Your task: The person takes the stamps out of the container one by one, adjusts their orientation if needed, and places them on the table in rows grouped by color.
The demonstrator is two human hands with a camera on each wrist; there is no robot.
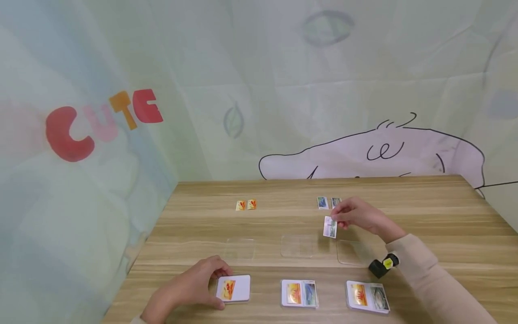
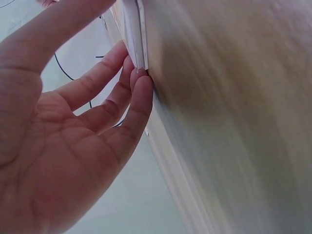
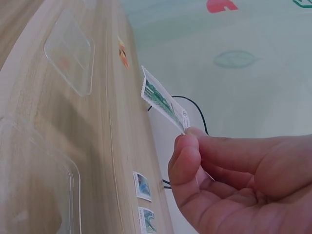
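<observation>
My right hand (image 1: pixel 356 216) pinches a postage stamp (image 1: pixel 329 227) by one corner between thumb and fingers, above the table. In the right wrist view the stamp (image 3: pixel 165 101) shows perforated edges and a green landscape. Two bluish-green stamps (image 1: pixel 322 203) lie just beyond that hand, one partly covered by it. My left hand (image 1: pixel 198 281) holds a white-filled plastic case (image 1: pixel 242 288) by its left side, thumb at the near edge and fingers at the far edge. One orange-and-yellow stamp (image 1: pixel 228 290) lies on that case. The left wrist view shows fingertips against the case's edge (image 2: pixel 136 34).
Two similar cases, a middle one (image 1: pixel 299 306) and a right one (image 1: pixel 366 309), each bear an orange and a bluish-green stamp. Three clear lids (image 1: pixel 297 246) lie in a row behind. Two orange stamps (image 1: pixel 240 205) lie at the back left of the wooden table (image 1: pixel 194 225).
</observation>
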